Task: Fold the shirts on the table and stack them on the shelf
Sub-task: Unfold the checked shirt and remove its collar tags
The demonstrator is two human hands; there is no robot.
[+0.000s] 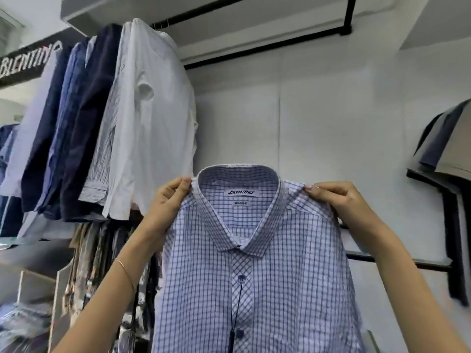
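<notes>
Shop wall [331, 110] behind; L hand [165, 202] & R hand [339, 200] pinch checked shirt [254, 289] shoulders. Risk: uneven pinch slips, fabric skews.

blue checked shirt [257, 284], buttoned, hanging upright, front-facing

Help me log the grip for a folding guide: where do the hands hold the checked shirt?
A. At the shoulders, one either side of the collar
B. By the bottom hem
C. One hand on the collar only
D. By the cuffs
A: the left hand and right hand each pinch a shoulder of the checked shirt, flanking its collar.
</notes>
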